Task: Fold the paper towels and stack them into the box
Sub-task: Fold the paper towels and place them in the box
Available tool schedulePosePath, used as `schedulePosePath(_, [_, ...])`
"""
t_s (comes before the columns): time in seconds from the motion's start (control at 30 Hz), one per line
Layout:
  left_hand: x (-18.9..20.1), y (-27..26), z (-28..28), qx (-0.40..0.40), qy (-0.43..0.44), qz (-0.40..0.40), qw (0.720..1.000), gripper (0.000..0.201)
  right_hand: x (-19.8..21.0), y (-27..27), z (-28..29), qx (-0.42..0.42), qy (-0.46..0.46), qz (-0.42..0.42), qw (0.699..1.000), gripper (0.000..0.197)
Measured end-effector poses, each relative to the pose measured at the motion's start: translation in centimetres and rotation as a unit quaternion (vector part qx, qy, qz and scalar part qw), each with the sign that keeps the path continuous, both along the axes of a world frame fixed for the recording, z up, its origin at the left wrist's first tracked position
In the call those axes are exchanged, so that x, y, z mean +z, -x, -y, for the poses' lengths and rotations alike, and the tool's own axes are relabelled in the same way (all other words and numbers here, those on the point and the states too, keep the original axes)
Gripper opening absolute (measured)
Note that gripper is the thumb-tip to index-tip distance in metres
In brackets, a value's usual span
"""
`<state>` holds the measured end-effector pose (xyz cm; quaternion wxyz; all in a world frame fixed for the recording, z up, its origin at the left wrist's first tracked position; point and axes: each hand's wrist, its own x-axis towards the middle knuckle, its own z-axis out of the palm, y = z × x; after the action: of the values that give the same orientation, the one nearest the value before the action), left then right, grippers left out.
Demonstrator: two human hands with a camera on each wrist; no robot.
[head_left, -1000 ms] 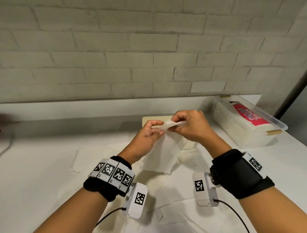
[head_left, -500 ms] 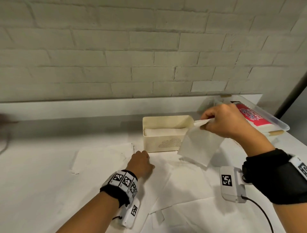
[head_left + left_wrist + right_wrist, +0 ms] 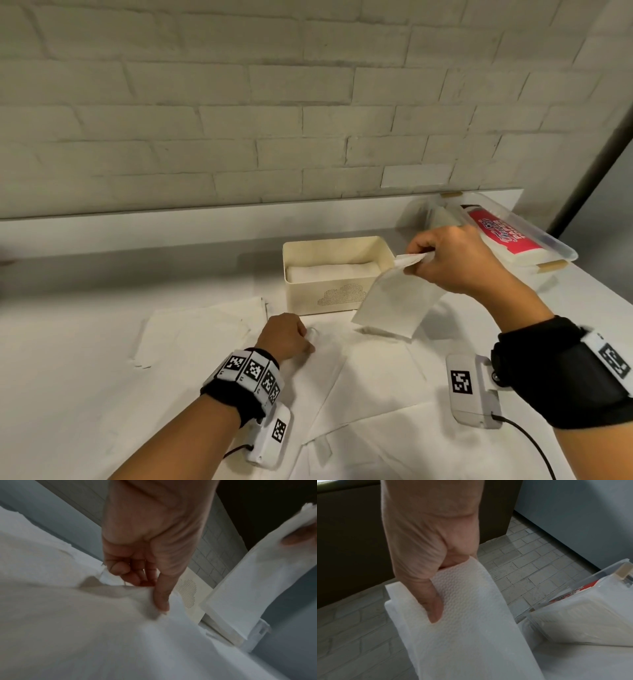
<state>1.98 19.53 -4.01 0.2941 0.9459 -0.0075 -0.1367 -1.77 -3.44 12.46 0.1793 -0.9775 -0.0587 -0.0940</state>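
Right hand [image 3: 455,260]: pinching one end of a folded paper towel [image 3: 394,301], which hangs just beside the cream box [image 3: 337,274], in front of its right corner. Left hand [image 3: 286,337]: fingers curled onto a loose sheet [image 3: 329,356] lying on the bench [image 3: 68,394], thumb pressing it. Box contents: folded towels already stacked inside. Risk, as judged: the single-end grip may let the hanging fold open or catch the box rim on entry, landing crooked on the stack.

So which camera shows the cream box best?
The head view: the whole cream box, open top, folded towels inside. The left wrist view catches only its dotted front behind the left hand; the right wrist view shows none.
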Motion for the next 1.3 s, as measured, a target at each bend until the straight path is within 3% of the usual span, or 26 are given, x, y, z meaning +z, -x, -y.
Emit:
schedulePosePath(0.1, [0.7, 0.0, -0.3, 0.005, 0.04, 0.005, 0.999, 0.032, 0.0, 0.0, -0.2, -0.001, -0.004, -0.009, 1.0, 0.005])
schedulePosePath(0.3, [1.8, 0.4, -1.0, 0.041, 0.118, 0.021, 0.992, 0.04, -0.1, -0.2, -1.0, 0.004, -0.016, -0.037, 0.999, 0.006])
schedulePosePath(0.5, [2.2, 0.5, -1.2, 0.044, 0.135, 0.049, 0.989, 0.028, 0.2, -0.3, -1.3, 0.007, -0.014, -0.041, 0.999, 0.016])
schedulePosePath(0.63, [2.5, 0.7, -1.4, 0.041, 0.167, 0.073, 0.982, 0.022, 0.3, -0.2, -1.3, 0.009, -0.014, -0.05, 0.999, 0.008])
schedulePosePath(0.97, [7.8, -1.1, -1.9, 0.087, 0.334, 0.171, 0.923, 0.012, 4.9, 1.9, -1.0, 0.067, -0.053, -0.109, 0.99, 0.015])
schedulePosePath(1.13, [10.9, -1.1, -0.1, 0.085, 0.464, 0.122, 0.873, 0.008, 4.9, 1.4, -2.7, 0.112, -0.053, -0.108, 0.986, 0.016])
schedulePosePath(1.3, [11.8, 0.0, 2.1, 0.041, 0.478, 0.095, 0.872, 0.012, 2.5, -0.4, -4.3, 0.11, -0.029, -0.064, 0.991, 0.023])
